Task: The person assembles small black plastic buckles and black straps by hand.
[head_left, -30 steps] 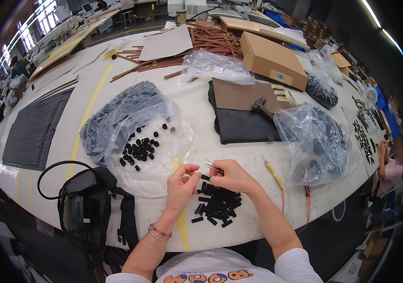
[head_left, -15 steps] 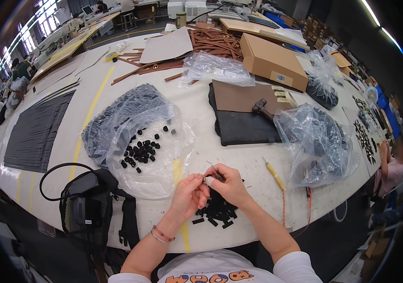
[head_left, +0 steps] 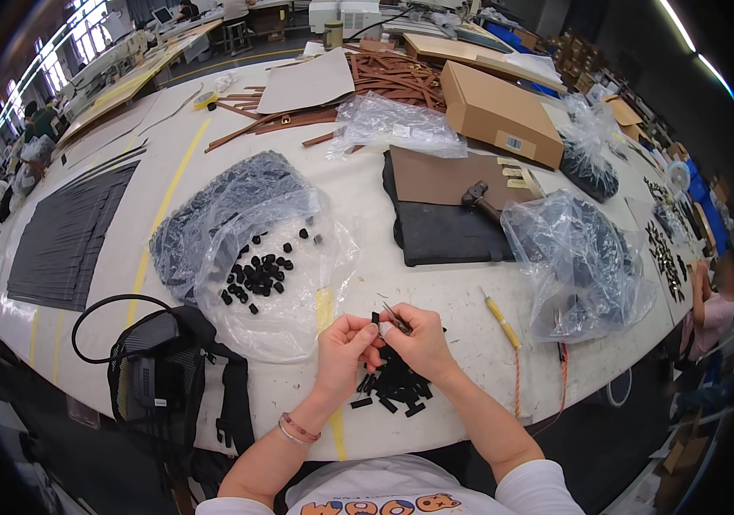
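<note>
My left hand (head_left: 348,348) is closed in a pinch on a small black strip piece (head_left: 376,318), which stands up from the fingertips. Close against it, my right hand (head_left: 423,342) is closed round a thin, dark metal tool (head_left: 393,314); whether it is tweezers or snips I cannot tell. Something white covers my right thumb tip. Under and just in front of both hands lies a pile of short black strips (head_left: 401,390). Several small black loop-like pieces (head_left: 257,276) are scattered on a clear plastic bag (head_left: 285,339) to the left.
A yellow-handled tool (head_left: 497,315) with an orange cord lies at right, near a filled plastic bag (head_left: 569,266). Farther back are a hammer (head_left: 475,194) on dark sheets, a cardboard box (head_left: 504,120) and brown straps (head_left: 384,81). A black mesh bag (head_left: 157,378) sits left.
The black piece now sticks up above my left fingertips, where it was mostly hidden before. My right hand and its tool have shifted slightly; both hands stay together.
</note>
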Demonstrator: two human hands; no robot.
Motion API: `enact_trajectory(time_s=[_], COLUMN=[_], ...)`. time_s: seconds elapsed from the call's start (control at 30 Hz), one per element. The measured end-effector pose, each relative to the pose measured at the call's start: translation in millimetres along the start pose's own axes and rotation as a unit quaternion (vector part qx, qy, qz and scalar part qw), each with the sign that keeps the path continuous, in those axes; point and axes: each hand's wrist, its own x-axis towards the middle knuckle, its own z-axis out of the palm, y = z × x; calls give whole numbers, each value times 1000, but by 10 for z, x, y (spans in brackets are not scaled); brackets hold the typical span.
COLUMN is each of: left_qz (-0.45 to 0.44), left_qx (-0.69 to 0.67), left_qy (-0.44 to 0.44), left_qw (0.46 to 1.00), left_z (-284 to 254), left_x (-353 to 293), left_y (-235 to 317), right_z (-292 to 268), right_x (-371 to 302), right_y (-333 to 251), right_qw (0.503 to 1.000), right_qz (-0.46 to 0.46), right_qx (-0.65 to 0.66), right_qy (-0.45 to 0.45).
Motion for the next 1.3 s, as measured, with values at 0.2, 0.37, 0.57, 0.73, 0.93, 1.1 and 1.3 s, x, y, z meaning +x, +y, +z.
enact_trajectory(time_s=[0.2,0.37,0.57,0.73,0.93,1.1,1.3], left_qz=[196,238,99,-61,-90,-12,77], left_qx=[349,350,73,-55,-56,56,192], left_qy=[39,24,-28,-75,-96,-62,-63], left_qw=[916,906,992,994,990,996,976], left_z=[8,25,9,-33,-24,18,73], left_x=[-57,-68,-65,-44,-20,-57,-102], left_y=[-69,-50,32,127,116,73,112], right_z=[11,-1,61,59,7,-12,-179], right_x=[-17,-39,-112,-126,-122,-72,-24], right_y=[-3,2,-72,-27,-58,-137,53], right_qw=[997,994,938,910,978,995,991], right_qz=[-18,-43,-255,-311,-161,-70,20], right_qx=[-68,-102,-228,-267,-126,-74,-20], right_qy=[12,12,64,64,32,-1,-131])
